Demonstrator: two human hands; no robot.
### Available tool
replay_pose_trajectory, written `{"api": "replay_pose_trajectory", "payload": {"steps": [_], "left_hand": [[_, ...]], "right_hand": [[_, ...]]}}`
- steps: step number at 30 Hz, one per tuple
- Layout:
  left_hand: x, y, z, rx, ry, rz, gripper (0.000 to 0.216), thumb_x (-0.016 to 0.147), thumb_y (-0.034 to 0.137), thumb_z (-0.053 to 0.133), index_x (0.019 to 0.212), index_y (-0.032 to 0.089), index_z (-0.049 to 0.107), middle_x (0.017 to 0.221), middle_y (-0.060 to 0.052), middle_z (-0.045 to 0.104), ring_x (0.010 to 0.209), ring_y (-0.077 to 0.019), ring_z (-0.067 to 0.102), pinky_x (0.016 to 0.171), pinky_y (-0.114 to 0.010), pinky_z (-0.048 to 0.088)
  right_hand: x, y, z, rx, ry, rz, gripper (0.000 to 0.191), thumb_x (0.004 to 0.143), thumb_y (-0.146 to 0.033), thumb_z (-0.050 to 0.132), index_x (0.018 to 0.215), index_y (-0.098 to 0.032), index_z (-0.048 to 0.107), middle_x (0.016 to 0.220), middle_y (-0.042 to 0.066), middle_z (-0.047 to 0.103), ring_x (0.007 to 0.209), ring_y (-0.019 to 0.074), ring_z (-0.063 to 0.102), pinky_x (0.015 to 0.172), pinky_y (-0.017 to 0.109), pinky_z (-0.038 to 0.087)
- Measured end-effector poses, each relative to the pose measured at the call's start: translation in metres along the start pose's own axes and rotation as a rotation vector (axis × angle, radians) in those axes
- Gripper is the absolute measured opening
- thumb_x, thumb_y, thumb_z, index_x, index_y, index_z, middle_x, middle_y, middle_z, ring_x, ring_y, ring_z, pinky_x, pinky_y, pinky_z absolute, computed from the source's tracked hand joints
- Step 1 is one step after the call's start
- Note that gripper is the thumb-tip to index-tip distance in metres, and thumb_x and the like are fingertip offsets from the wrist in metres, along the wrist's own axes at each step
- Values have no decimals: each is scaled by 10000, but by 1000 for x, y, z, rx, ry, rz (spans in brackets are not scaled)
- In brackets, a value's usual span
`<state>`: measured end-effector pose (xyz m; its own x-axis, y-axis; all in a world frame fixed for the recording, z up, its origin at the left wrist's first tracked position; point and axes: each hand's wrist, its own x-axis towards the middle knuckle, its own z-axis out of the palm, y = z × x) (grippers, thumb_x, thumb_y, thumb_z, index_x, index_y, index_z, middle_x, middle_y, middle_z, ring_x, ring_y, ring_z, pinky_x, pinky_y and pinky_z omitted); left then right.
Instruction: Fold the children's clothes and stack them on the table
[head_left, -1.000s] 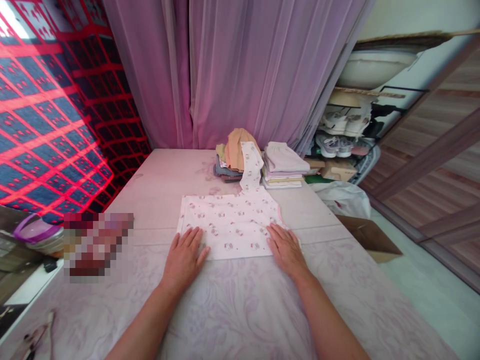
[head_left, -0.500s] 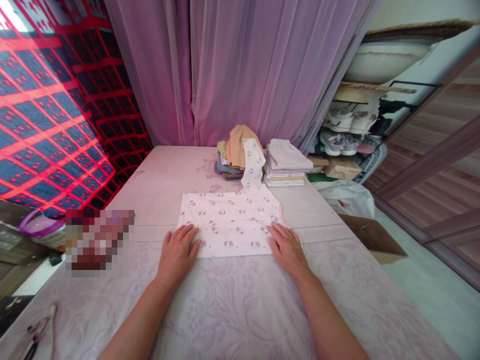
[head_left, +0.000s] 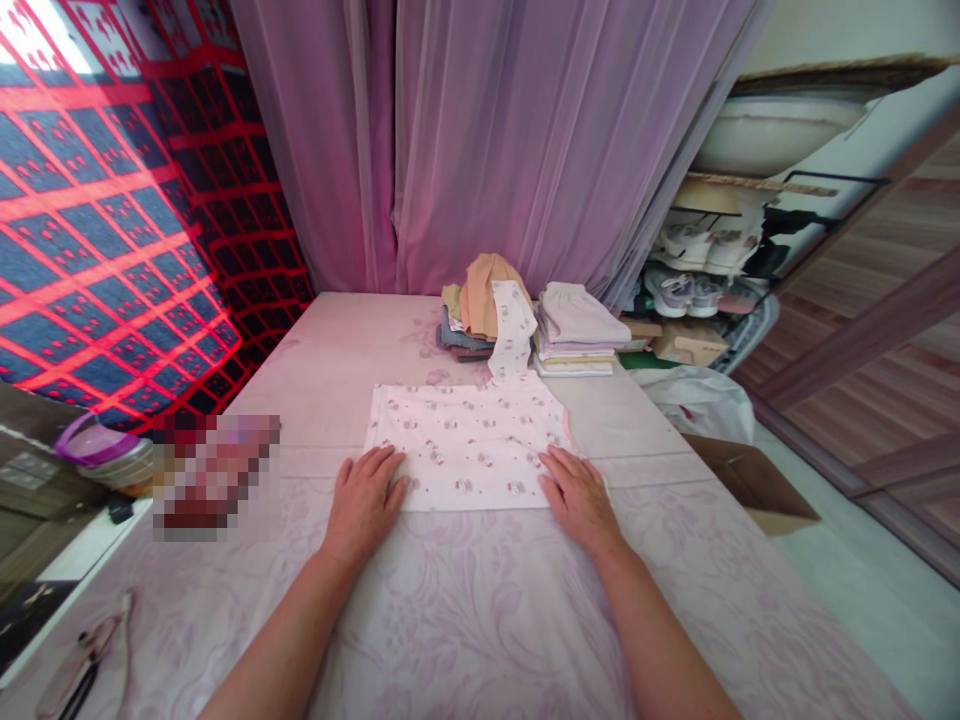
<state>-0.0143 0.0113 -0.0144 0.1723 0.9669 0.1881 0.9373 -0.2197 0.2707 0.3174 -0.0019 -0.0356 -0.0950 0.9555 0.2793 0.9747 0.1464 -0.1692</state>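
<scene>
A small white garment (head_left: 469, 445) with a pink print lies flat on the pale patterned table cover (head_left: 480, 620). My left hand (head_left: 364, 500) rests flat on its near left corner, fingers stretched out and holding nothing. My right hand (head_left: 579, 495) lies flat on the near right corner, fingers also extended. One sleeve or leg of the garment (head_left: 511, 340) trails back up onto the clothes pile behind it.
A loose pile of clothes (head_left: 476, 310) and a neat folded stack (head_left: 577, 340) sit at the table's far end before a purple curtain (head_left: 510, 140). A cardboard box (head_left: 750, 480) and shoe shelves (head_left: 697, 270) stand right. Glasses (head_left: 79, 675) lie near left.
Both hands have slid slightly toward me along the garment's near edge, the left one drawing a little outward. The garment stays flat.
</scene>
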Motion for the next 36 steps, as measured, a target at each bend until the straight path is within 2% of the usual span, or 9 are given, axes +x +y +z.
{"api": "replay_pose_trajectory", "payload": {"steps": [12,20,30,36], "left_hand": [[0,-1,-1,12,-5,9,379,911,352,422,1246,232,554,1364,-81,532,1279,-254,442,1073,-525,277],[0,-4,4,11,12,3,379,909,345,423,1242,235,565,1362,-82,537,1275,-255,452,1069,-533,287],[0,-28,30,41,108,55,378,890,344,451,1240,322,592,1332,-34,572,1247,-242,498,1064,-502,341],[-1,-35,33,37,105,71,387,898,343,446,1265,346,568,1355,-22,552,1261,-231,489,1063,-498,353]], "right_hand": [[0,1,1,-6,-4,-1,393,933,-326,362,1229,-202,589,1329,99,554,1233,226,476,1057,455,303],[0,1,2,12,16,-4,385,930,-336,374,1227,-235,598,1330,87,557,1235,221,480,1062,466,311],[1,17,28,37,97,-49,386,905,-423,426,1199,-284,635,1310,58,583,1209,238,526,1051,456,370],[2,23,35,24,111,-76,398,900,-432,428,1209,-289,634,1305,47,586,1196,245,544,1028,453,408]]}}
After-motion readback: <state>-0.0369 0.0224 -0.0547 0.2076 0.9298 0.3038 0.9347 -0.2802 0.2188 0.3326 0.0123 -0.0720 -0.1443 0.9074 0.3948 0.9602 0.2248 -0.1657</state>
